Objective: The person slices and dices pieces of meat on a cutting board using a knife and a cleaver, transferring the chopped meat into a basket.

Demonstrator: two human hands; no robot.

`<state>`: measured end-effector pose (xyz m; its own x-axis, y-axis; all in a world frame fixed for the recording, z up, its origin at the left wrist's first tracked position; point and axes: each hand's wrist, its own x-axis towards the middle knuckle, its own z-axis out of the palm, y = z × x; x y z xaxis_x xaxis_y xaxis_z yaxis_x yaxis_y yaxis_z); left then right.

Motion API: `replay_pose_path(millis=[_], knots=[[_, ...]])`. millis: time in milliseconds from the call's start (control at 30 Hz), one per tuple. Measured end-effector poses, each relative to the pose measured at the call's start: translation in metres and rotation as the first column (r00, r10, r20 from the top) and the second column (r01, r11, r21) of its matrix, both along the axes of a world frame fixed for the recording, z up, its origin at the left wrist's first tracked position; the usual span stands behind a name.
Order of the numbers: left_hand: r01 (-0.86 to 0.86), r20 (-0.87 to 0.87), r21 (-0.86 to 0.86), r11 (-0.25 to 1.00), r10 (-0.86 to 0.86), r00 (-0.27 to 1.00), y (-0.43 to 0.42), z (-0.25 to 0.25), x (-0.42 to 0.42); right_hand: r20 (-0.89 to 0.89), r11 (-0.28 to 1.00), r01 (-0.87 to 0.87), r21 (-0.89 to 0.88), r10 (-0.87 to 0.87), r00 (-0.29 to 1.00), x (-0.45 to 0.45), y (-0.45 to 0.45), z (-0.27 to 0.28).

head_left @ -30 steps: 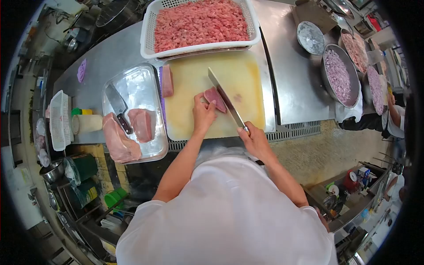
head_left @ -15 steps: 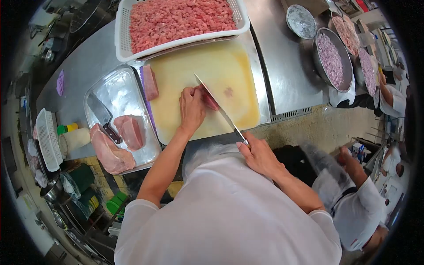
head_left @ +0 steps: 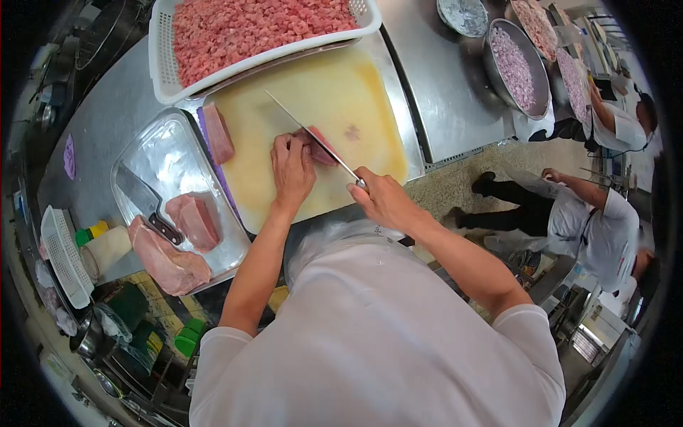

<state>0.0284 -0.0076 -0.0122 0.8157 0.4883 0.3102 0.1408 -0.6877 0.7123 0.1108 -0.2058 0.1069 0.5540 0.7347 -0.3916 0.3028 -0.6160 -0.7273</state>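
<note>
My right hand (head_left: 388, 201) is closed round the handle of a long kitchen knife (head_left: 284, 109). Its blade lies slantwise across a small piece of raw meat (head_left: 324, 137) on a yellowed cutting board (head_left: 249, 135). My left hand (head_left: 293, 171) holds the meat from the left, fingers bent and fingertips close to the blade. Part of the piece is hidden under those fingers. A separate strip of raw meat (head_left: 218, 133) rests at the board's left edge.
Left of the board, a metal tray (head_left: 186, 139) holds larger meat pieces (head_left: 167, 260) and a cleaver (head_left: 146, 196). A white basket (head_left: 165, 71) of diced meat stands behind the board. Bowls of chopped pink-purple food (head_left: 512, 67) sit at right. A co-worker (head_left: 587, 213) stands on the floor at right.
My view has shifted, moving the board leftward and up in the picture. The blade has turned slightly across the meat. A co-worker at right has moved farther into view.
</note>
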Motion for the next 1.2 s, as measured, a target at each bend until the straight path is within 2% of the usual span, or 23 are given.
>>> replay_pose_path(millis=[33, 133, 233, 333, 467, 533, 600, 667, 733, 833, 1033, 1100, 1167, 1200], knots=[[0.003, 0.007, -0.038, 0.999, -0.003, 1.000, -0.001, 0.001, -0.002, -0.033, 1.000, 0.020, -0.013, -0.020, 0.999, -0.003, -0.003, 0.000], [0.002, 0.032, -0.002, 1.000, -0.002, 0.999, -0.002, 0.001, -0.003, 0.030, 1.000, 0.029, -0.003, -0.029, 0.999, -0.002, 0.005, 0.000], [0.008, 0.024, 0.023, 1.000, -0.008, 1.000, 0.001, -0.003, -0.002, -0.076, 0.997, 0.030, -0.069, -0.035, 0.997, -0.007, 0.001, 0.047], [-0.023, -0.025, -0.054, 0.998, 0.022, 0.999, -0.004, 0.006, -0.001, -0.097, 0.978, -0.055, -0.203, 0.036, 0.995, -0.014, -0.013, 0.063], [0.007, -0.003, -0.034, 0.999, -0.007, 1.000, 0.001, 0.007, 0.002, -0.030, 0.997, -0.039, -0.060, 0.038, 0.999, -0.008, 0.002, 0.028], [0.040, -0.028, -0.034, 0.999, -0.041, 0.999, 0.002, 0.011, -0.001, -0.013, 0.996, -0.053, -0.071, 0.053, 0.999, -0.002, 0.022, -0.002], [0.045, 0.048, -0.032, 0.998, -0.044, 0.998, 0.008, 0.007, 0.001, 0.093, 0.998, -0.060, -0.018, 0.062, 0.994, 0.003, 0.024, -0.019], [0.041, 0.109, -0.066, 0.997, -0.033, 0.993, 0.001, 0.004, -0.008, 0.107, 0.999, -0.045, 0.019, 0.043, 0.993, -0.004, 0.012, -0.021], [0.013, 0.185, -0.102, 0.995, 0.006, 0.983, 0.001, 0.007, -0.007, 0.062, 0.997, -0.020, 0.075, 0.015, 0.998, 0.001, 0.014, -0.002], [0.011, 0.122, -0.065, 0.998, -0.003, 0.992, 0.001, 0.005, -0.008, -0.101, 0.990, -0.022, -0.141, 0.008, 0.995, -0.012, 0.008, 0.054], [0.044, 0.075, -0.100, 0.994, -0.037, 0.997, 0.007, 0.013, -0.005, 0.102, 0.997, -0.055, 0.054, 0.050, 0.994, -0.018, 0.015, -0.032], [0.063, 0.082, -0.052, 0.997, -0.059, 0.995, 0.018, 0.011, -0.005, 0.395, 0.977, -0.101, 0.189, 0.019, 0.919, -0.016, 0.023, -0.048], [0.072, 0.095, -0.031, 0.997, -0.069, 0.993, 0.013, 0.007, -0.009, 0.403, 0.973, -0.076, 0.216, -0.018, 0.915, -0.020, 0.016, -0.049], [0.063, 0.115, -0.023, 0.998, -0.059, 0.992, 0.012, 0.004, -0.009, 0.280, 0.982, -0.029, 0.186, -0.025, 0.960, -0.017, 0.018, -0.034]])
